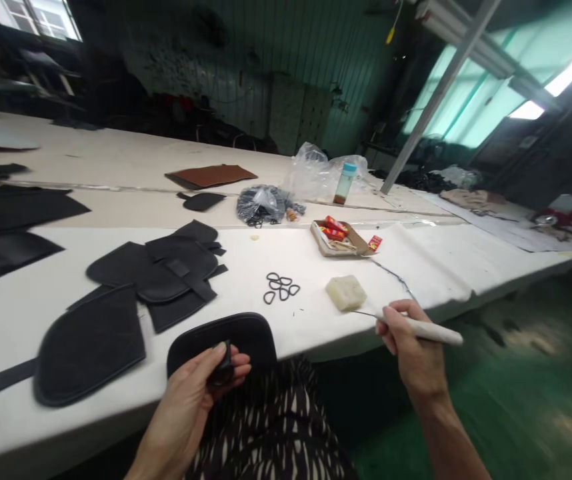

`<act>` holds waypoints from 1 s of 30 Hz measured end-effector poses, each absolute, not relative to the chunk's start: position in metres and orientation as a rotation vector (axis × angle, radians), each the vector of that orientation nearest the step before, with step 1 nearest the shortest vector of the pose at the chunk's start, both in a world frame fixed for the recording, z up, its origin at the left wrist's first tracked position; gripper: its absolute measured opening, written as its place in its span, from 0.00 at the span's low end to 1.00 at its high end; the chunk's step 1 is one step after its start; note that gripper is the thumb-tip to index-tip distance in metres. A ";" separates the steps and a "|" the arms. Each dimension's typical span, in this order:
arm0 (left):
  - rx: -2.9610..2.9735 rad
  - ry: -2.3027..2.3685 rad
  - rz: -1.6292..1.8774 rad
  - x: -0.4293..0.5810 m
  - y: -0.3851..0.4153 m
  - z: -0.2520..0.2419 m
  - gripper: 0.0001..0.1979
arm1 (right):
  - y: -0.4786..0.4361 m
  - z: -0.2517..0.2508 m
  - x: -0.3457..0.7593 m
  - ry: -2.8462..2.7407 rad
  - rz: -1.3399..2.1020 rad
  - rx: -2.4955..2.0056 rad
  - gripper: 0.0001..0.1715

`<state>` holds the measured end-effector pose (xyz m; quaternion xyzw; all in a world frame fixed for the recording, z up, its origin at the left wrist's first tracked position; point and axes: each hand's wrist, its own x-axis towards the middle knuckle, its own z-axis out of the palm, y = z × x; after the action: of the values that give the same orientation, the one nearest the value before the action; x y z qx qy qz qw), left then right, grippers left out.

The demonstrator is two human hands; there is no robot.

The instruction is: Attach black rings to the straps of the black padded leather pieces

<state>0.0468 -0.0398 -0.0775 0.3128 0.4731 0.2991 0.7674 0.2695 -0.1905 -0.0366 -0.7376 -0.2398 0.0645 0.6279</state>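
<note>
My left hand (201, 387) is closed, its thumb and fingers pinching a small folded part of a black leather piece (221, 333). The rounded body of that piece lies at the table's front edge. In my right hand (411, 340) is an awl-like tool (433, 331) with a thick whitish handle and a thin metal shaft. Its tip points left, at the lower edge of a pale yellow wax-like block (346, 292); whether they touch, I cannot tell. Several black D-rings (281, 285) lie between my hands, farther back on the table.
Stacked black leather pieces (156, 267) and a rounded flap (91, 347) cover the left side. Behind the block stands a cardboard tray (339, 247) with red packets. Farther back are a bagged black bundle (263, 205), a blue-capped bottle (345, 183) and brown sheets (211, 175).
</note>
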 end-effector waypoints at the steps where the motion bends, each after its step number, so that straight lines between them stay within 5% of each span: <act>1: 0.674 1.023 0.644 0.050 -0.038 -0.077 0.04 | -0.187 -0.037 0.276 -0.552 0.147 -1.689 0.15; 30: 0.635 1.009 0.493 0.050 -0.022 -0.083 0.09 | -0.155 -0.051 0.325 -0.787 0.094 -2.002 0.13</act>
<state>0.0501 -0.0217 -0.0826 0.2958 0.4704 0.2297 0.7991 0.3252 -0.1550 -0.0513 -0.8186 -0.3217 0.0384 0.4742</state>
